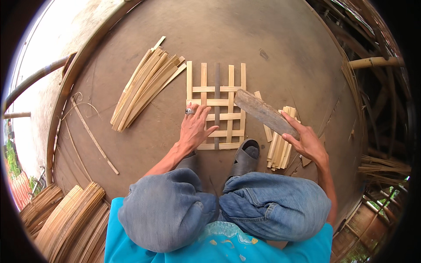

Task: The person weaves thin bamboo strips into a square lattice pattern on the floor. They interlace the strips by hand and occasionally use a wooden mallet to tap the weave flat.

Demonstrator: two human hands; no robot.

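On the floor before me lies an open lattice of woven bamboo strips (231, 79), with one dark grey strip (217, 79) running up its middle. My left hand (195, 123) rests on the lattice's left side, fingers spread, a ring on one finger. In my right hand (309, 141) is a flat, worn wooden bat (262, 110), gripped at its near end. The bat's far end reaches over the lattice's right edge; whether it touches the strips I cannot tell. Part of the lattice's left side is hidden under my left hand.
A fanned bundle of long bamboo strips (147, 87) lies to the far left. Shorter strips (280, 149) are stacked under my right hand. My sandalled foot (244, 158) stands at the lattice's near edge. More bundled strips (72, 219) sit at lower left, near a loose thin strip (94, 136).
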